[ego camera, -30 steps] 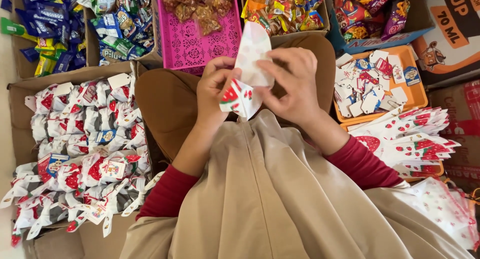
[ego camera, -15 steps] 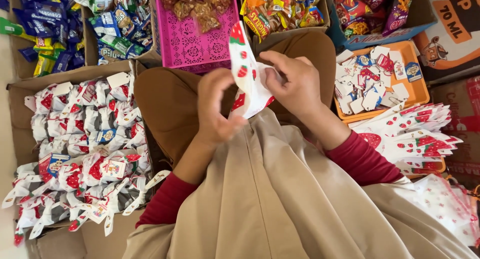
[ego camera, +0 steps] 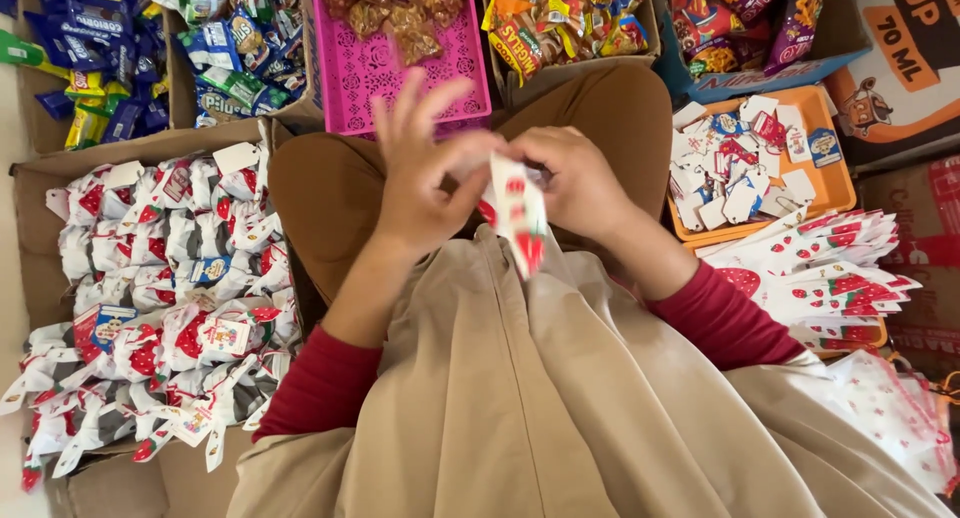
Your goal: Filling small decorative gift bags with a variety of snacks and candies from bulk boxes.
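At the far left, a cardboard box (ego camera: 40, 228) on the floor is packed with tied-off strawberry-print packets (ego camera: 170, 278), many with small tags. Above it, another box holds blue and green snack sachets (ego camera: 100, 48), and just right of that a pink perforated tray (ego camera: 400, 78) carries clear bags of brown snacks.

In the middle, over the person's brown-clad knees, the left hand (ego camera: 420, 178) and right hand (ego camera: 575, 183) meet around one strawberry-print bag (ego camera: 520, 223). The left hand is mostly open: thumb and forefinger pinch the bag's top edge from the left, while the other fingers fan upward, free of anything. The right hand is curled closed on the same top edge from the right, its knuckles toward the camera. The bag hangs between them with its long axis nearly upright, its mouth up at the fingertips and its lower end pointing down toward the beige skirt (ego camera: 560, 408). Both hands sit at the upper end, about equally near; the right has the fuller grip.

Further right, an orange tray (ego camera: 835, 183) holds loose paper tags (ego camera: 740, 168). Just below it lies a fanned stack of flat strawberry-print bags (ego camera: 830, 273), well apart from the hands, and more snack packs (ego camera: 740, 18) fill the boxes above.
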